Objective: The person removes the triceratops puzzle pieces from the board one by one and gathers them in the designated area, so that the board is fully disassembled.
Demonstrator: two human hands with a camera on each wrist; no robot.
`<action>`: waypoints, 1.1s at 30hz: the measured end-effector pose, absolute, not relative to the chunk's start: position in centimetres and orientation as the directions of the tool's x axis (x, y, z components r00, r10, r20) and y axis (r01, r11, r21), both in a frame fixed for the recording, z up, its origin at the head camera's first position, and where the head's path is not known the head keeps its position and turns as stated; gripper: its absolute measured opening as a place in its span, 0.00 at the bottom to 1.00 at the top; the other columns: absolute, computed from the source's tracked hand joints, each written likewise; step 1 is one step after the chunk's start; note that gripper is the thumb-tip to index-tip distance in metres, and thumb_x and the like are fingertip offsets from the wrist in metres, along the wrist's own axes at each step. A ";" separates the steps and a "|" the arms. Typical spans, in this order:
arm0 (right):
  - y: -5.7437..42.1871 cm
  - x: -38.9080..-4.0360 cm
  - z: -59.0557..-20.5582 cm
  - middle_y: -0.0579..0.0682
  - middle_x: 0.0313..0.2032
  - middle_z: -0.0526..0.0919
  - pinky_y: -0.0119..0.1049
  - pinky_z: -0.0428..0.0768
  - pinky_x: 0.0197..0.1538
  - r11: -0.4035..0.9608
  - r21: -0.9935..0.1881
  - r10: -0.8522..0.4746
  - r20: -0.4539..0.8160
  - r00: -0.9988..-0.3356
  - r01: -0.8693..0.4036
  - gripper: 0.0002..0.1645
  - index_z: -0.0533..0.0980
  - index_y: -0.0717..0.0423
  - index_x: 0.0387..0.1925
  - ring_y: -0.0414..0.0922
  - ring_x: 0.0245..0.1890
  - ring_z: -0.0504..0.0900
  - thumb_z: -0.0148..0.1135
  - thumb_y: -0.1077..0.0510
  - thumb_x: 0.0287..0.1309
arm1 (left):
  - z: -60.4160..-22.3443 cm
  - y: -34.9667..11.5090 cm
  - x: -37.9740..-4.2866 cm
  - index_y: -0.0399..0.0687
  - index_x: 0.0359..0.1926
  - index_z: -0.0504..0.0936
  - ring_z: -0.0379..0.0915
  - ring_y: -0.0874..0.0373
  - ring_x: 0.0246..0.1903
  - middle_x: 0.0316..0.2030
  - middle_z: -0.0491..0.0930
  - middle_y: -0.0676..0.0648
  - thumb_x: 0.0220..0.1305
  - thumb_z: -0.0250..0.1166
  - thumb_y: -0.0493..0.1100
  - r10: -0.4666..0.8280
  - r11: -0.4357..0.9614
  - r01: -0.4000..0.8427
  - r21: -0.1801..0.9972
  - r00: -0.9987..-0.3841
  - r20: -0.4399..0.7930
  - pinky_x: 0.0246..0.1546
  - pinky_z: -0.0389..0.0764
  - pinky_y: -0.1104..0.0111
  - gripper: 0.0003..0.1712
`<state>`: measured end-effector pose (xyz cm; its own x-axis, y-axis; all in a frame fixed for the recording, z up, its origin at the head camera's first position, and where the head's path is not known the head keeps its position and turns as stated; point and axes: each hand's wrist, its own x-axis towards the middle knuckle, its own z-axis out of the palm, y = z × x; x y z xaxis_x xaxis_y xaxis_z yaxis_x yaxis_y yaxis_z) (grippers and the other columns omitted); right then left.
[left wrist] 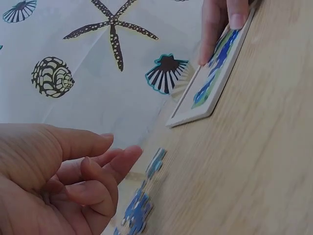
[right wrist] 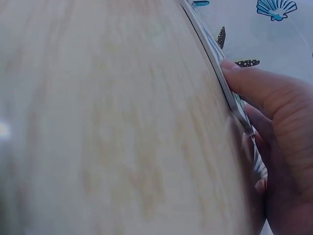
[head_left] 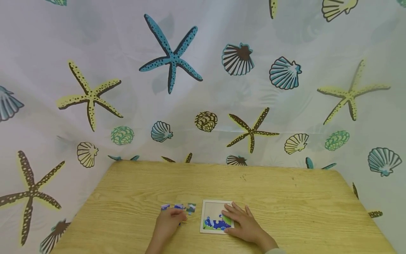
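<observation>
puzzle tray point(head_left: 210, 231) holds blue pieces point(head_left: 217, 224), right hand point(head_left: 243, 223) resting on it.

So there's one left hand point(head_left: 168, 224), one right hand point(head_left: 245, 224), one table point(head_left: 127, 211), one puzzle tray point(head_left: 213, 209) and one cloth point(head_left: 196, 97) with five starfish prints point(head_left: 173, 59) showing more or less whole. Loose puzzle pieces point(head_left: 191, 207), at least three, left hand's hiding the exact number. Fitted pieces point(head_left: 217, 224), can't tell.
</observation>
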<state>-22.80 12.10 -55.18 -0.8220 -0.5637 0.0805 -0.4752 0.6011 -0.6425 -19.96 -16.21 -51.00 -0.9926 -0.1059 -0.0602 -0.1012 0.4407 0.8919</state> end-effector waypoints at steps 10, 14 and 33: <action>12.0 -22.8 -55.6 0.50 0.68 0.63 0.65 0.37 0.65 0.608 -0.637 -0.556 0.082 -0.827 -0.473 0.36 0.69 0.50 0.63 0.56 0.70 0.52 0.61 0.41 0.57 | -52.0 -11.6 -21.1 0.33 0.37 0.83 0.81 0.54 0.29 0.27 0.83 0.45 0.58 0.65 0.38 0.035 0.387 -0.040 0.921 -0.998 -0.059 0.33 0.79 0.65 0.10; 12.0 -22.8 -55.5 0.51 0.67 0.64 0.66 0.38 0.64 0.613 -0.618 -0.558 0.101 -0.823 -0.492 0.35 0.70 0.51 0.63 0.57 0.69 0.54 0.61 0.42 0.57 | -51.8 -10.0 -21.5 0.35 0.37 0.83 0.80 0.56 0.29 0.28 0.83 0.46 0.57 0.64 0.37 0.065 0.400 -0.055 0.915 -0.994 -0.088 0.31 0.78 0.65 0.09; 12.5 -22.8 -55.8 0.54 0.68 0.61 0.63 0.37 0.66 0.595 -0.664 -0.529 0.100 -0.843 -0.453 0.46 0.59 0.57 0.69 0.56 0.69 0.54 0.63 0.41 0.55 | -53.0 -5.6 -22.5 0.35 0.41 0.80 0.71 0.60 0.21 0.21 0.77 0.51 0.45 0.71 0.34 0.115 0.547 0.035 0.837 -0.993 -0.034 0.25 0.73 0.66 0.18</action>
